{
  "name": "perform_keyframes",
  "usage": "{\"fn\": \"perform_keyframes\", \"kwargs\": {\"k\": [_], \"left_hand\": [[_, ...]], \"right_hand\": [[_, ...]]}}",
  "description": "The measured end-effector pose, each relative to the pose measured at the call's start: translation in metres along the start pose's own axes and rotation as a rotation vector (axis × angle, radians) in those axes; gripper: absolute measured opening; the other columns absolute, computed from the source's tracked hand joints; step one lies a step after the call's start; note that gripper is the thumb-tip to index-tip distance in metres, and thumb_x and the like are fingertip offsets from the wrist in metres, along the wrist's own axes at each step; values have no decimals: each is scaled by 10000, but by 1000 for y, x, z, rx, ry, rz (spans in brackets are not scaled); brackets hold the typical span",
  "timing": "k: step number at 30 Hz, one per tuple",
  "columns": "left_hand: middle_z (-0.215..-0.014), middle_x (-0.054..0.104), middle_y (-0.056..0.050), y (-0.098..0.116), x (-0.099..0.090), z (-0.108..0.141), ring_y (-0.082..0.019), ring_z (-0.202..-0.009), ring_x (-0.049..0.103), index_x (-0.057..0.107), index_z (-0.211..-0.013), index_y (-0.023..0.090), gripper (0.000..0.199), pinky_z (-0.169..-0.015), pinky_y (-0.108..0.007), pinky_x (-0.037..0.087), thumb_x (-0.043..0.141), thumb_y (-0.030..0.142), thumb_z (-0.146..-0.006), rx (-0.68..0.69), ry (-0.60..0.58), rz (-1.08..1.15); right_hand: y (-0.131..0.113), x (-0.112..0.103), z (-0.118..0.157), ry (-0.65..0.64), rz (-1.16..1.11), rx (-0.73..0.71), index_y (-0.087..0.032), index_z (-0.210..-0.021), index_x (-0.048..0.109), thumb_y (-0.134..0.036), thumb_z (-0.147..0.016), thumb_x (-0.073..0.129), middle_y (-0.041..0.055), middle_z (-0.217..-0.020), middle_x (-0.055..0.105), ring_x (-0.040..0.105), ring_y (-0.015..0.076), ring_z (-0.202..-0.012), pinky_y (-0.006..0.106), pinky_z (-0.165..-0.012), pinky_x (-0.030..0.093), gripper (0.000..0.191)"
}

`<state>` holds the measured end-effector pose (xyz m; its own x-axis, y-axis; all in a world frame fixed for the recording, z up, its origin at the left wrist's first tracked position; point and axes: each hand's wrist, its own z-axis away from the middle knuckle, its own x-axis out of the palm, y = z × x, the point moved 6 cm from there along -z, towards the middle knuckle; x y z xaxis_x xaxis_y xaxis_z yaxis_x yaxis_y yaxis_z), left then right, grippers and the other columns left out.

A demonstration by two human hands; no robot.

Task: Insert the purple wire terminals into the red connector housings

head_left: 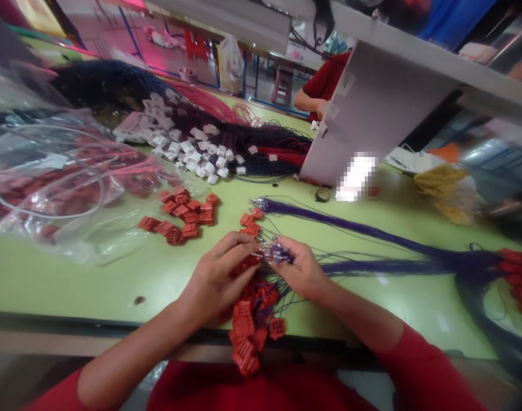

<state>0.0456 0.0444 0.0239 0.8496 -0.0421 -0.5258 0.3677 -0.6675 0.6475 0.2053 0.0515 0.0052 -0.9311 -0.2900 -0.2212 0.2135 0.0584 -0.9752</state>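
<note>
Left grip (220, 274) is pinching around a red connector (247, 262), partly hidden by fingers; right grip (301, 268) is holding a bunch of purple wires (280, 251), metal tips showing. Both are meeting above the counter (72, 279), towards its front. Working well here likely means keeping the connector steady and separating wires singly, tips straight; thin leads look apt to be bending or tangling. Edges: a cluster of wired connectors (243, 334) is seemingly overhanging the near edge, so tugging could be dragging it off. Room: bare counter is lying left of the left grip; purple strands (372, 266) are stretching rightward, limiting sideways sweeps.
</note>
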Motion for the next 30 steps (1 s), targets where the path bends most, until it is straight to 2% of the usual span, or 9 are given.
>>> {"fn": "perform_keyframes", "kwargs": {"k": [6,11,13,15,18,21,24,26,30], "left_hand": [[-1005,676,-58,-1,0,-1,-188,-935,673,666,-1055,201,175,-839,-284,556,643,120,-901,-56,3,58],[-984,682,-68,0,1,4,-194,-916,673,671,-1004,192,106,-810,-291,554,667,162,-903,-76,-18,93],[-1022,687,-72,-5,-2,6,-203,-933,671,669,-1078,201,206,-832,-310,550,726,242,-884,-80,-50,96],[-1050,686,-79,-19,-13,6,-221,-934,663,652,-1149,210,307,-841,-346,547,735,336,-882,-112,-42,17],[-1071,680,-123,-54,-38,2,-289,-980,635,635,-1168,184,317,-885,-445,515,631,400,-936,-169,39,-321],[-1069,683,-151,-89,-49,-6,-351,-1037,598,640,-1145,151,299,-936,-509,469,582,348,-928,-187,-27,-626],[-940,704,-126,-110,-46,-13,-334,-943,598,678,-1009,171,190,-888,-484,478,563,245,-876,-173,-114,-679],[-923,725,-117,-111,-39,-16,-312,-910,604,692,-951,187,193,-867,-459,487,528,186,-849,-111,-148,-594],[-1009,745,-127,-100,-29,-12,-297,-980,631,710,-990,183,335,-906,-455,497,444,107,-801,-27,-185,-402]], "right_hand": [[1,1,1,-41,18,11,-192,-759,513,-264,-848,642,-40,-681,446,388,115,-634,246,-592,334,173],[3,2,0,-35,41,-10,-180,-775,574,-245,-868,632,-31,-681,491,424,120,-634,251,-602,364,127],[0,-3,-2,44,33,-79,-178,-781,624,-265,-874,652,-3,-736,544,484,141,-692,268,-650,415,130],[-5,-12,-4,184,24,-167,-183,-799,683,-298,-863,696,31,-826,591,539,170,-787,291,-721,459,133],[-4,-21,-5,308,-38,-169,-186,-822,737,-390,-849,739,41,-816,614,560,177,-782,306,-716,481,206],[4,-13,-7,181,-141,-37,-165,-898,742,-503,-845,727,12,-683,610,507,132,-601,281,-582,451,342],[7,-2,-8,22,-175,19,-157,-920,685,-552,-889,660,7,-680,638,480,100,-530,254,-530,422,396],[8,1,-8,-16,-170,16,-174,-895,621,-550,-932,604,8,-727,648,491,93,-539,247,-542,428,379],[11,1,-7,-22,-165,16,-203,-927,530,-525,-978,541,-9,-787,620,464,87,-551,244,-569,436,326]]}}
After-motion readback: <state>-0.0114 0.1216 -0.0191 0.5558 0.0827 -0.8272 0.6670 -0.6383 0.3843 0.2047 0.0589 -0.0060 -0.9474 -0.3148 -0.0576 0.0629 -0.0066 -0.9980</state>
